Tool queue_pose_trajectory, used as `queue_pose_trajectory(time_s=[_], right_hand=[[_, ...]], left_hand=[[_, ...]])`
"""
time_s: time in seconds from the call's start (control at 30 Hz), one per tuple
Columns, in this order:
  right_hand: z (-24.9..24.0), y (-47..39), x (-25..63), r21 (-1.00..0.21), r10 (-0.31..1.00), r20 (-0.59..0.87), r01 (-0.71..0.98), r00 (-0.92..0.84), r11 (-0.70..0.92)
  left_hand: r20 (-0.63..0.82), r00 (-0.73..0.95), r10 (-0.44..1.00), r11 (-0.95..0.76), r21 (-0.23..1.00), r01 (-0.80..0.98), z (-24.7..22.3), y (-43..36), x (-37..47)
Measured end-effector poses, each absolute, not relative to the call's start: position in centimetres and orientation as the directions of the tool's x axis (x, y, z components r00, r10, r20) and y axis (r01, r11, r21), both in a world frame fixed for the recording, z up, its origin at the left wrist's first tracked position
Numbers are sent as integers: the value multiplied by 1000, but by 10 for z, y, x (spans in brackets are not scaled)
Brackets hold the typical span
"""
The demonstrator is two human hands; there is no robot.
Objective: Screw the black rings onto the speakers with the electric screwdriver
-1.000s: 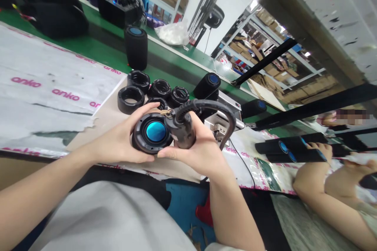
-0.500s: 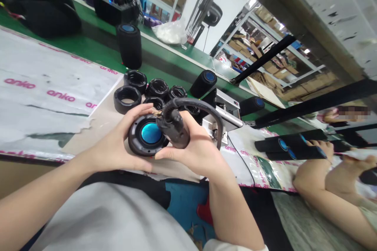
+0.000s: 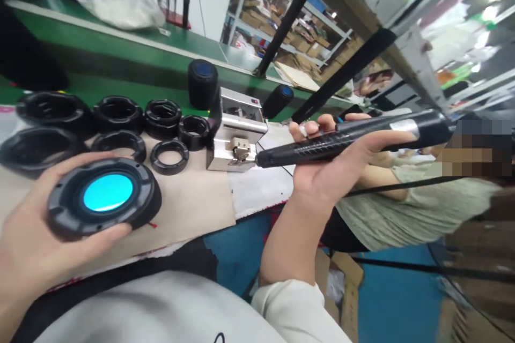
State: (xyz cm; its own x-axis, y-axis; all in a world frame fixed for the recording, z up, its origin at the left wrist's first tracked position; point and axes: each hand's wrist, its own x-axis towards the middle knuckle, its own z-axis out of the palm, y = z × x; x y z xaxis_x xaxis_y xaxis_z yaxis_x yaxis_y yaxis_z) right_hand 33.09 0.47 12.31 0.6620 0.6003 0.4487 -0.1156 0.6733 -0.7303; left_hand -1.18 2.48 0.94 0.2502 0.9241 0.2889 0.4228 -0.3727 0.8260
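My left hand point(image 3: 38, 241) is closed round a black round speaker part point(image 3: 142, 209) with a shiny blue centre, its fingers and thumb at the rim. It is low over the beige sheet at the left. My right hand point(image 3: 322, 182) grips a black electric screwdriver point(image 3: 314, 149), which lies slanted across the palm with its tip pointing left. That tip is at the front of a silver screw feeder point(image 3: 243, 128); whether they touch, I cannot tell. Several black plastic rings point(image 3: 169, 157) stand behind the speaker part.
Black cylindrical speakers point(image 3: 202, 83) stand on the green bench point(image 3: 161, 72) behind the feeder. A white plastic bag point(image 3: 124, 2) lies farther back. At the right sits a person in a light green top point(image 3: 386, 220), close to the screwdriver. Dark slanted posts point(image 3: 285, 27) cross the upper middle.
My right hand has carried the screwdriver from the speaker part over to the screw feeder on the right. The speaker part stays in my left hand. The view has swung right.
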Motion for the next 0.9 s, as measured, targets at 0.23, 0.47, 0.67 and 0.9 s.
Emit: queue_pose_trajectory(time_s=[0.23, 0.47, 0.67, 0.9], right_hand=[[116, 30, 329, -799, 731, 505, -71, 459, 597], [114, 55, 318, -870, 817, 450, -30, 361, 493], [112, 56, 322, -900, 882, 403, -68, 242, 430], [102, 75, 331, -882, 855, 458, 5, 245, 471]], left_hand=[[185, 418, 889, -349, 865, 360, 28, 32, 60], [89, 402, 911, -221, 930, 295, 33, 26, 83], [79, 398, 914, -198, 943, 267, 33, 27, 82], [84, 403, 911, -203, 944, 261, 33, 28, 83]])
